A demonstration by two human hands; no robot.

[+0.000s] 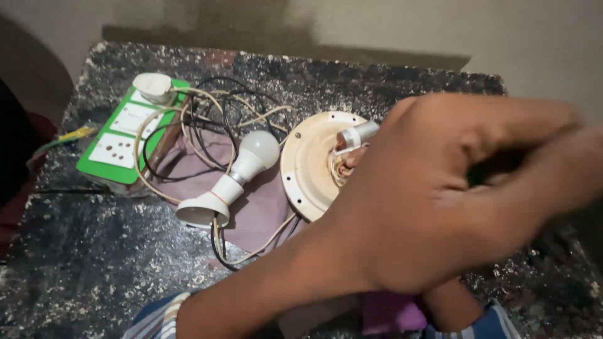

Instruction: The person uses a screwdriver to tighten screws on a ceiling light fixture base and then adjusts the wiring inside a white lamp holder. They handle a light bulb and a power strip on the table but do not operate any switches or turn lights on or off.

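Observation:
My left hand [465, 188] is raised close to the camera and blurred. Its fingers are curled together and I see nothing in them. It covers the right part of a cream round disc [308, 163], which stands tilted on a purple cloth [257, 207]. A silver cylinder [357, 135] and a tangle of wires sit at the disc's centre. Of my right arm only the wrist [452, 307] shows, below the left hand; the right hand itself is hidden behind it. Left of the disc lies a white bulb [259, 150] in a white holder [204, 207].
A green-edged board of white sockets [116, 147] lies at the back left with a white plug [152, 86] on it. Black and cream cables [207, 119] loop between board, bulb and disc. Everything rests on a dark speckled stone table [94, 251] against a wall.

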